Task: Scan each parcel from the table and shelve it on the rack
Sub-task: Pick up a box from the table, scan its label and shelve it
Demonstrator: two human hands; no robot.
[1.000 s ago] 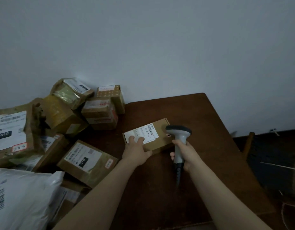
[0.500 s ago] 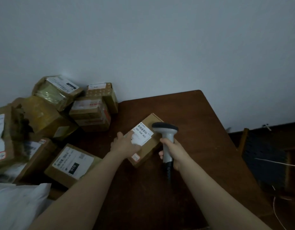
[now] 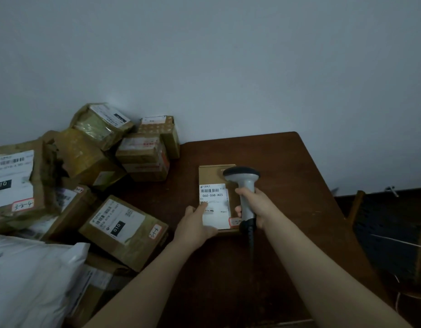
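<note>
Now, left hand [image 3: 195, 224] gripping parcel [image 3: 214, 197] corner, right hand [image 3: 259, 207] clenched round scanner [image 3: 244, 179] alongside

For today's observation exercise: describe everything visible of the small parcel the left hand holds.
The small parcel is a flat brown cardboard box lying on the wooden table. Its white label shows a barcode and 060-06B-A05; a red-edged sticker sits near-right. The left hand holds its near-left corner, thumb on the label.
</note>
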